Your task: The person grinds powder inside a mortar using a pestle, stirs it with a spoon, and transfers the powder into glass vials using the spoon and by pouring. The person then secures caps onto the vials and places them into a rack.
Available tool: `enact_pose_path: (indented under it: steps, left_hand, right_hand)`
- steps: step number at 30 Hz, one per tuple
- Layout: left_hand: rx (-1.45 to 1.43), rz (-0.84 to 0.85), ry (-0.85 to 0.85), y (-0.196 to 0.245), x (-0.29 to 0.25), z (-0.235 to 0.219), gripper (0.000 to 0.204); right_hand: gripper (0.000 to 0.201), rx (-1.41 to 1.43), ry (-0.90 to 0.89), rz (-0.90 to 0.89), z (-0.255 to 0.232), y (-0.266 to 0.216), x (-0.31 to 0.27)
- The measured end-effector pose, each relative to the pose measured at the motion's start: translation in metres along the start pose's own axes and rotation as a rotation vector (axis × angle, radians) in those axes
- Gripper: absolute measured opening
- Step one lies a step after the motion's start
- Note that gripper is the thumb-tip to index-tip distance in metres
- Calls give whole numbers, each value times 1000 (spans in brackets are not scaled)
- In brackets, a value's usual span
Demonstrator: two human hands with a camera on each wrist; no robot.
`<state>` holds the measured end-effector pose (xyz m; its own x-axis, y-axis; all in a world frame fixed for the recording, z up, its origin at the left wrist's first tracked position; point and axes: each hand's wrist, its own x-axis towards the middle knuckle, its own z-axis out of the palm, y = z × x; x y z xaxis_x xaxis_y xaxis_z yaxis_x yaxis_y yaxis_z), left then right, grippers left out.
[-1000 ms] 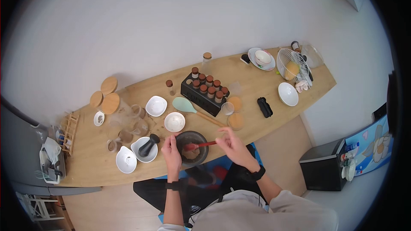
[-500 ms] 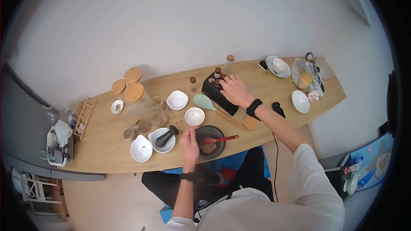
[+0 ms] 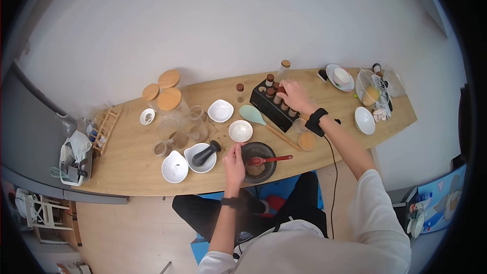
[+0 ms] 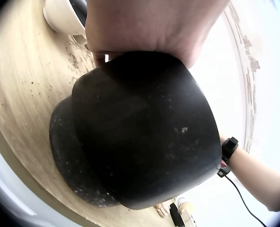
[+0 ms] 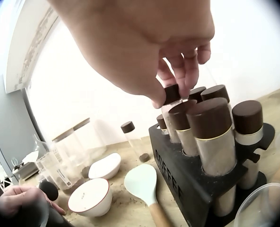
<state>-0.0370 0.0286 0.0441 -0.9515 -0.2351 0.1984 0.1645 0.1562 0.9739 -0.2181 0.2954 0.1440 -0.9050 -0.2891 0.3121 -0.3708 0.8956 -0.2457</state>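
Note:
My left hand point(image 3: 234, 165) grips the rim of a dark stone mortar point(image 3: 271, 172) near the table's front edge. In the left wrist view the mortar's black outer wall point(image 4: 144, 127) fills the middle. Inside it lies brown powder point(image 3: 255, 169), with a red spatula point(image 3: 278, 159) leaning across to the right rim. Farther back, my right hand point(image 3: 297, 96) is over a black spice rack point(image 3: 271, 109). In the right wrist view its thumb and fingers pinch the dark brown cap of a glass spice jar point(image 5: 172, 94), whose lower body stays in the rack among several similar jars.
Left of the mortar stand a small white bowl point(image 3: 240, 131) and a white bowl point(image 3: 210, 165) with a black pestle point(image 3: 205, 153). A mint-green spoon point(image 3: 252, 113) lies before the rack. Wooden-lidded glass jars point(image 3: 170, 100) stand left; a wire basket point(image 3: 373, 78) stands far right.
My right hand has let go of the red spatula, reached forward to the rack and taken hold of a jar's cap. The left hand stays on the mortar. The head view has shifted.

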Motion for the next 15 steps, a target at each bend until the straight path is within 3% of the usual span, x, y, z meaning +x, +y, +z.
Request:
enact_pose_path:
  steps: [2,6,10,12,13,15]
  left_hand:
    - [-14,-128,-33,4,0,-2,36]
    - [37,-156,-67,10,0,-4,37]
    - [17,-122,-50,8,0,-4,37]
    - [15,-122,-53,7,1,-4,37]
    - [-7,-132,-54,7,1,-4,37]
    - [-29,-141,-60,4,0,-3,37]
  right_hand:
    - [28,73,-7,63,-14,2,0]
    - [31,247,-51,177,-28,-4,-2]
    - [30,273,-75,170,-17,-4,1]
    - [30,53,-105,11,-14,-6,2]
    - [30,52,-104,13,-9,-5,2]
    - [29,-129,-46,-188,6,-1,2]
